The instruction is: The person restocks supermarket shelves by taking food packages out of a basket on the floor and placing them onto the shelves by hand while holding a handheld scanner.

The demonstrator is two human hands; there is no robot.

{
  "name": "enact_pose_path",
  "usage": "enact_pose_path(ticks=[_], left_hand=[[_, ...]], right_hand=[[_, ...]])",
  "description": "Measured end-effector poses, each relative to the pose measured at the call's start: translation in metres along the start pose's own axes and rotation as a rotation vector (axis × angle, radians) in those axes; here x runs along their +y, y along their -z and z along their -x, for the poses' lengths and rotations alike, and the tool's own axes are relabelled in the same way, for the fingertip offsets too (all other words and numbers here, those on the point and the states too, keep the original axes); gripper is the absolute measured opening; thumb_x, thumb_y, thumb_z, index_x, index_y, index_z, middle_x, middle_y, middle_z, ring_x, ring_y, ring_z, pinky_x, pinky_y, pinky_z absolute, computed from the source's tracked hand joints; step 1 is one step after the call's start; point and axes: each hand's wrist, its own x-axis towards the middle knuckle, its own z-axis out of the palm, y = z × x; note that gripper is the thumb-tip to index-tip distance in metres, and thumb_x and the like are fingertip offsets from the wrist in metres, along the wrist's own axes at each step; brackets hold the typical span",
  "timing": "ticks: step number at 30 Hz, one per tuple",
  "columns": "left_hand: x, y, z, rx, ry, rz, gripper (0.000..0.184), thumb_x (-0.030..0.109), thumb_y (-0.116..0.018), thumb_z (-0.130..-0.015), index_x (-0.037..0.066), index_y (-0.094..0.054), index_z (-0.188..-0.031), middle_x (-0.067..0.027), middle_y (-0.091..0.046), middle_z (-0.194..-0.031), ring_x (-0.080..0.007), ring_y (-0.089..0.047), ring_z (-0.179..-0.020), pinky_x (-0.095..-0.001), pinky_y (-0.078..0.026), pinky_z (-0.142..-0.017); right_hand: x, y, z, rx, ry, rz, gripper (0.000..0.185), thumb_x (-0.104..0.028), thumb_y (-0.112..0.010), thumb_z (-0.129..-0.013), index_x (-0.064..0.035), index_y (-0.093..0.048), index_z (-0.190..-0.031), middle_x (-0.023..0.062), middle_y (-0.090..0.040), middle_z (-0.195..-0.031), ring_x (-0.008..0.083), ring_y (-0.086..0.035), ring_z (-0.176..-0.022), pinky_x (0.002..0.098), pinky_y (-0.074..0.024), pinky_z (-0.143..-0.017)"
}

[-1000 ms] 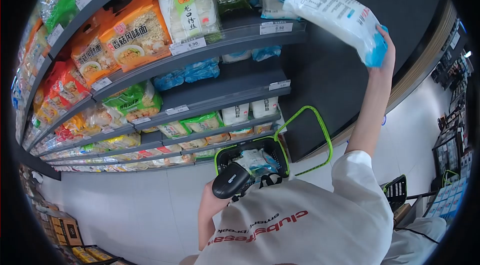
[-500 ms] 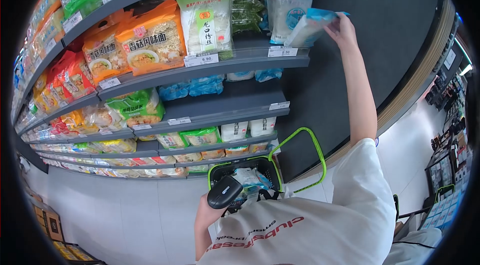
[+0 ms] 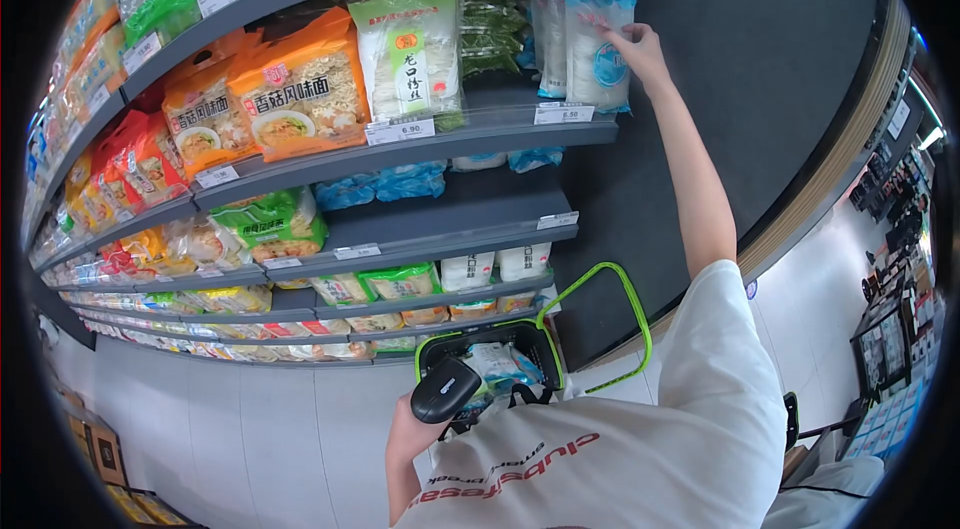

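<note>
Upright at the right end of the upper shelf stands a white and blue bag. My right hand is at its upper right edge, with the fingertips bent against the bag's front. A similar bag stands just to its left, and a price tag is on the shelf edge below. Low in the view, my left hand is wrapped round a black handheld scanner. The scanner is over the left part of a black basket with a green rim, which holds white and blue packages.
Orange noodle packs and a green and white bag line the same shelf. The basket's green handle sticks out to the right. A dark panel borders the shelves. Part of another person's clothing shows at lower right.
The bag in my right hand has come down from the right onto the upper shelf and now stands upright. My fingers have loosened from its end and moved slightly left. My left hand still holds the scanner.
</note>
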Motion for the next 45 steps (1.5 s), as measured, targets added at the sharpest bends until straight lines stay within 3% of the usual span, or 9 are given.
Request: enact_pose_path(ticks=[2,5,8,19,20,23,24,28,45], left_hand=[[0.001,0.000,-0.001,0.007,0.006,0.007,0.027,0.005,-0.077,-0.072,-0.004,-0.066,-0.094,-0.0093,-0.070,-0.082,-0.0095,-0.062,-0.075,-0.0282,-0.051,-0.069],[0.002,0.001,-0.003,0.013,0.029,0.003,0.026,0.005,-0.077,-0.072,-0.004,-0.066,-0.094,-0.0092,-0.070,-0.082,-0.0091,-0.061,-0.075,-0.0283,-0.051,-0.069],[0.002,0.003,-0.005,0.025,0.043,-0.007,0.027,0.005,-0.077,-0.072,-0.004,-0.066,-0.094,-0.0087,-0.070,-0.083,-0.0087,-0.060,-0.075,-0.0280,-0.051,-0.069],[0.001,-0.002,-0.010,0.049,0.057,0.009,0.028,0.003,-0.077,-0.072,-0.003,-0.066,-0.096,-0.0065,-0.069,-0.083,-0.0083,-0.059,-0.075,-0.0273,-0.051,-0.067],[0.002,-0.001,-0.011,0.049,0.047,-0.002,0.028,0.003,-0.077,-0.072,-0.003,-0.066,-0.096,-0.0064,-0.069,-0.083,-0.0082,-0.059,-0.075,-0.0272,-0.051,-0.067],[0.009,-0.002,-0.014,0.052,0.036,-0.029,0.028,0.003,-0.078,-0.071,-0.004,-0.065,-0.095,-0.0063,-0.069,-0.082,-0.0080,-0.059,-0.074,-0.0271,-0.051,-0.067],[0.011,-0.002,-0.014,0.052,0.048,-0.037,0.028,0.002,-0.078,-0.071,-0.004,-0.065,-0.095,-0.0063,-0.069,-0.082,-0.0080,-0.059,-0.074,-0.0271,-0.051,-0.067],[0.015,-0.002,-0.014,0.047,0.063,-0.055,0.027,0.002,-0.078,-0.071,-0.004,-0.065,-0.094,-0.0060,-0.068,-0.082,-0.0079,-0.058,-0.074,-0.0270,-0.050,-0.066],[0.008,-0.005,-0.024,0.057,0.065,-0.014,0.023,0.001,-0.075,-0.074,-0.005,-0.065,-0.094,-0.0040,-0.068,-0.082,-0.0067,-0.056,-0.074,-0.0259,-0.049,-0.066]], right_hand=[[0.005,-0.004,0.004,0.079,0.047,0.059,0.109,-0.054,-0.088,-0.058,0.0110,-0.042,-0.131,0.0272,-0.034,-0.138,0.0351,-0.042,-0.130,0.0390,-0.0430,-0.103],[0.013,-0.014,0.015,0.200,0.127,0.125,0.106,-0.052,-0.088,-0.061,0.0097,-0.040,-0.132,0.0254,-0.044,-0.134,0.0324,-0.048,-0.125,0.0388,-0.0436,-0.103],[0.044,-0.018,0.009,-0.249,0.158,-0.102,0.101,-0.045,-0.088,-0.067,0.0083,-0.037,-0.135,0.0211,-0.053,-0.127,0.0277,-0.055,-0.117,0.0369,-0.0460,-0.100],[0.045,-0.040,0.035,-0.074,-0.022,-0.394,0.092,-0.038,-0.081,-0.079,0.0078,-0.031,-0.141,0.0209,-0.054,-0.129,0.0246,-0.055,-0.118,0.0336,-0.0451,-0.099],[0.062,-0.038,0.023,-0.120,-0.056,-0.432,0.094,-0.056,-0.062,-0.090,0.0074,-0.023,-0.147,0.0227,-0.048,-0.139,0.0288,-0.051,-0.127,0.0359,-0.0400,-0.105],[0.077,-0.026,-0.008,-0.166,-0.273,-0.869,0.097,-0.072,-0.033,-0.094,0.0044,-0.015,-0.151,0.0220,-0.042,-0.147,0.0327,-0.045,-0.133,0.0386,-0.0344,-0.110],[0.080,-0.027,-0.014,-0.207,-0.251,-0.731,0.102,-0.079,-0.017,-0.091,0.0019,-0.017,-0.153,0.0211,-0.041,-0.149,0.0335,-0.042,-0.135,0.0409,-0.0319,-0.112],[0.065,-0.040,-0.012,-0.348,-0.352,-0.886,0.088,-0.072,-0.021,-0.095,-0.0024,-0.037,-0.147,0.0206,-0.046,-0.144,0.0313,-0.046,-0.132,0.0439,-0.0371,-0.110],[0.075,-0.053,-0.020,-0.316,-0.386,-0.872,0.074,-0.060,-0.024,-0.101,-0.0006,-0.045,-0.140,0.0181,-0.055,-0.135,0.0294,-0.054,-0.123,0.0420,-0.0445,-0.103]])
